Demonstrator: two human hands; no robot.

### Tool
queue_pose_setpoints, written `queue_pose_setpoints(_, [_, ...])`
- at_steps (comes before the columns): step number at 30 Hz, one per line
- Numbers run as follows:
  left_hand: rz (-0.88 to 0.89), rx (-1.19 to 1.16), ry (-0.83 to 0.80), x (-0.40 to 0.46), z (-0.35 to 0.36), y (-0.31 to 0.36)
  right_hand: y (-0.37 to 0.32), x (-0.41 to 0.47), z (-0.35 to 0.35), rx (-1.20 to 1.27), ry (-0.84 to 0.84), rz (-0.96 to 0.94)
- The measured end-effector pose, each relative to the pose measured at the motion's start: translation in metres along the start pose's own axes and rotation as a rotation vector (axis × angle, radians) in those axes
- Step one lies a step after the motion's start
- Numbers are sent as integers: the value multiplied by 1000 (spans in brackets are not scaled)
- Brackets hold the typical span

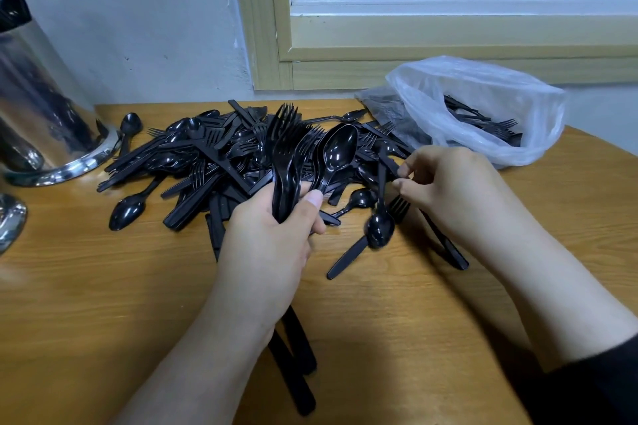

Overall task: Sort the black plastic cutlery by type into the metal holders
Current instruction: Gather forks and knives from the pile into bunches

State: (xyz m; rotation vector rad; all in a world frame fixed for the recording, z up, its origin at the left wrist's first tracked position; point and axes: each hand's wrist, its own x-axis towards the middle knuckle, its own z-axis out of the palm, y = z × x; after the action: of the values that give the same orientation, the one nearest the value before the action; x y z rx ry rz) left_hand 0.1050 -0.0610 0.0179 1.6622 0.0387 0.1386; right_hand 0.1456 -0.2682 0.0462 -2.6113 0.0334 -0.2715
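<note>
A heap of black plastic forks, spoons and knives [207, 155] lies across the far middle of the wooden table [103, 286]. My left hand [272, 241] grips a bundle of forks and spoons [297, 155], heads up, with their handles sticking out below my wrist. To its right, my right hand [445, 186] pinches the handle of a single spoon [379, 228] that hangs bowl down, slightly blurred, just above the table. A shiny metal holder [38, 107] with black cutlery in its top stands at the far left.
The rim of a second metal holder [8, 221] shows at the left edge. A clear plastic bag [483, 107] with more black cutlery lies at the back right, under a window. Loose knives [345, 259] lie between my hands.
</note>
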Motion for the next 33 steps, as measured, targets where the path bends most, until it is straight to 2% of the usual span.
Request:
queue_pose_setpoints(5, [0, -31, 16, 1, 0, 1, -3, -4, -9, 18, 5, 8])
queue_pose_setpoints(11, [-24, -71, 30, -1, -1, 1, -5, -4, -6, 198, 171, 23])
queue_pose_setpoints(14, [-31, -105, 60, -1, -1, 1, -12, -7, 3, 509, 161, 62])
queue_pose_setpoints(18, [-37, -171, 95, 0, 0, 3, -33, -19, 19, 1078, -33, 237])
queue_pose_setpoints(20, [-30, -168, 104, 0, 0, 3, -44, -27, 24, 1230, -126, 320])
queue_pose_setpoints(26, [-33, -141, 113, 0, 2, 2, -53, -39, 31, 1050, -171, 259])
queue_pose_setpoints(33, [-2, -123, 111, -1, 4, 4, -57, -41, 32, 1054, -188, 213])
